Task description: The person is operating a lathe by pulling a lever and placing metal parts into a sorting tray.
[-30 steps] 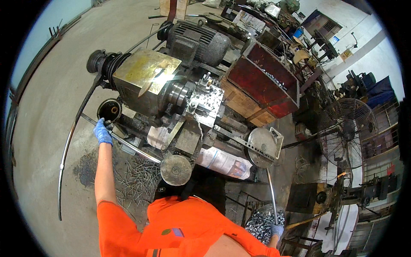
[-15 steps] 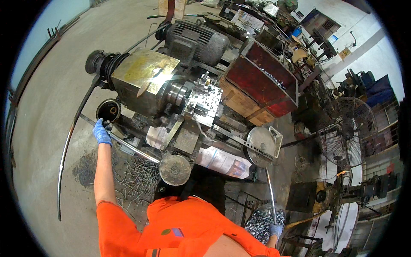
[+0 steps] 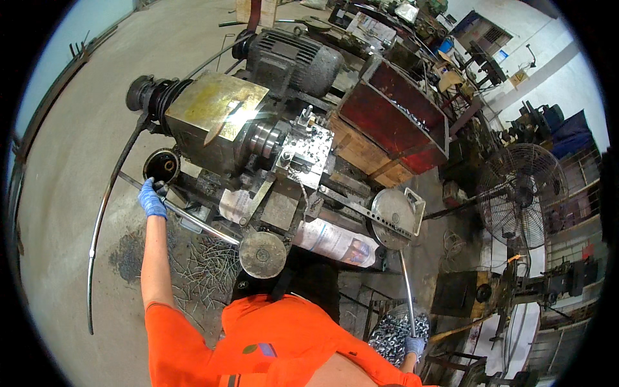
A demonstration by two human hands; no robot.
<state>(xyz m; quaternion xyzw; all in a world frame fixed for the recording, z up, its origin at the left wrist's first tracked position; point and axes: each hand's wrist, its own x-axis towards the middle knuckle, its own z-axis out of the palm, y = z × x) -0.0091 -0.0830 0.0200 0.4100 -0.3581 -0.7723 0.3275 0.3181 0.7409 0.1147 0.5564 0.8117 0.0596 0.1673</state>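
Observation:
My left hand [image 3: 153, 198], in a blue glove, is closed around a steel lever bar [image 3: 203, 228] near its dark knob. This bar runs to a round metal hub [image 3: 263, 254] at the front of a lathe-like machine. Far to the right, my right hand [image 3: 414, 346], also gloved, grips the lower end of a second steel lever [image 3: 407, 290]. That lever slants up to a larger round disc [image 3: 392, 218]. Between them lie the machine's spindle chuck [image 3: 264, 140] and a metal tool block [image 3: 308, 155] strewn with chips. My fingertips are partly hidden on both sides.
A bin of small metal parts [image 3: 393, 332] stands beside my right hand. Behind the machine are a red metal box [image 3: 403, 119] and a motor [image 3: 296, 61]. Long metal shavings [image 3: 206, 271] litter the floor at left. A caged fan [image 3: 522, 193] stands at right.
Both hands keep hold of their levers in nearly the same places. The view has shifted very slightly.

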